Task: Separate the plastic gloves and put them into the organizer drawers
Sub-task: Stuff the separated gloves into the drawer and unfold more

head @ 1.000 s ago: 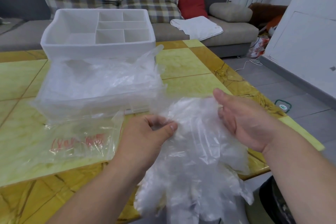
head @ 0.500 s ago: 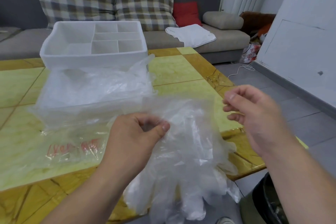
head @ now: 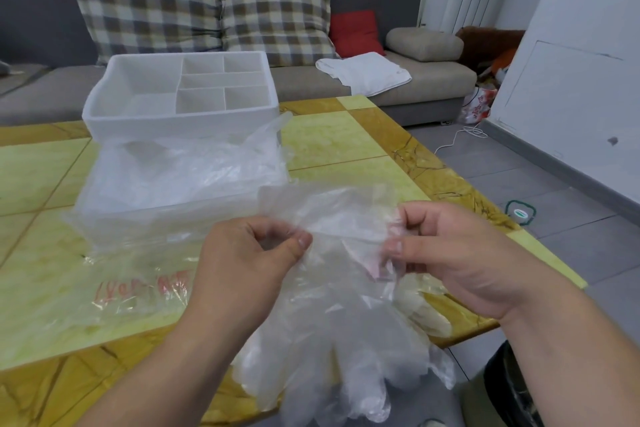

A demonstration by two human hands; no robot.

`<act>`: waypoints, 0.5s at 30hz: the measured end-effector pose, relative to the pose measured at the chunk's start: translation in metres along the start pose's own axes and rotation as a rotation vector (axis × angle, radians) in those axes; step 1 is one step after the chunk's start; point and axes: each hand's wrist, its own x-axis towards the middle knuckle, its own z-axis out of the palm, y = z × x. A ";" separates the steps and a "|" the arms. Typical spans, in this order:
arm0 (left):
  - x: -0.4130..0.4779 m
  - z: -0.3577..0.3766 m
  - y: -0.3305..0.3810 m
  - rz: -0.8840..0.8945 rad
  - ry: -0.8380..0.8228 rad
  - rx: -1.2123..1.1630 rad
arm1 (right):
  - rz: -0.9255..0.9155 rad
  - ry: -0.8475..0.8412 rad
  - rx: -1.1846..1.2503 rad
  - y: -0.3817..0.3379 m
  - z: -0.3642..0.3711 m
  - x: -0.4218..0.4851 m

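Observation:
A bunch of clear plastic gloves (head: 339, 333) hangs over the table's near edge, fingers pointing down. My left hand (head: 249, 263) pinches the cuff end of the bunch between thumb and fingers. My right hand (head: 446, 253) pinches the cuff edge on the other side, stretching a thin sheet between the two hands. The white organizer (head: 180, 107) stands behind on the table, its top tray split into several compartments. Its clear drawer (head: 180, 191) is pulled out toward me and holds crumpled clear plastic.
A clear bag with red print (head: 138, 291) lies flat on the yellow-green table (head: 346, 142) left of my hands. The table edge runs close on the right, with grey floor beyond. A grey sofa (head: 398, 83) with checked cushions stands behind.
My right hand went from open against the gloves to pinching the cuff edge close to my left hand. The left hand kept its grip throughout.

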 end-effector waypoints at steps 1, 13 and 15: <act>0.000 -0.001 0.000 -0.013 0.002 -0.012 | 0.018 -0.027 -0.006 0.001 -0.003 0.000; 0.003 0.000 -0.002 -0.040 -0.066 -0.045 | 0.092 0.319 -0.299 0.005 -0.031 0.003; 0.003 0.002 -0.004 -0.036 -0.102 -0.061 | 0.117 0.200 -0.176 0.002 -0.022 0.005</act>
